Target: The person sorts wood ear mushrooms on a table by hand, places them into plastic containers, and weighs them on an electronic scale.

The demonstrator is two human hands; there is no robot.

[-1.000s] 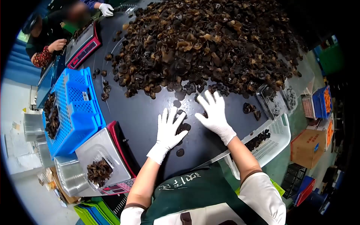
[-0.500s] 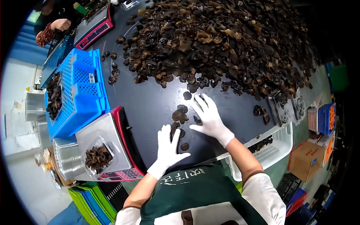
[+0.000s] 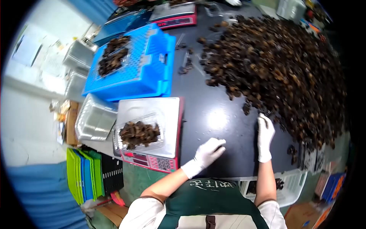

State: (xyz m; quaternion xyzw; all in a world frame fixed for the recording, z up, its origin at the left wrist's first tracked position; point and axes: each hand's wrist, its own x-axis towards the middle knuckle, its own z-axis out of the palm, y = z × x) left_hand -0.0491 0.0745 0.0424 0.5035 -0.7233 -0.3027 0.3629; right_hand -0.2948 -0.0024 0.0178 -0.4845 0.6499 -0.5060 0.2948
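Observation:
My left hand (image 3: 209, 153), in a white glove, is over the dark table (image 3: 206, 114) near its front edge. Its fingers are closed and bent, and what they hold, if anything, is hidden. At the edge of the big pile of dark brown fungus pieces (image 3: 270, 68) is my right hand (image 3: 265, 135), also gloved, fingers together and palm turned inward; I cannot make out anything in it. To the left, a clear tray holding brown pieces (image 3: 139, 134) rests on the steel plate of a red scale (image 3: 167, 114).
An upturned blue crate (image 3: 152, 76) bears another filled tray. Stacked clear trays (image 3: 95, 118) stand left of the scale. A second scale (image 3: 175, 21) is at the back. A white basket (image 3: 293, 189) sits below the front edge at right. Small pieces (image 3: 187, 66) lie beside the crate.
The view has swung left. My hands have moved apart, their spread fingers now together, the right one at the pile's edge. The loose pieces that lay between them no longer show there.

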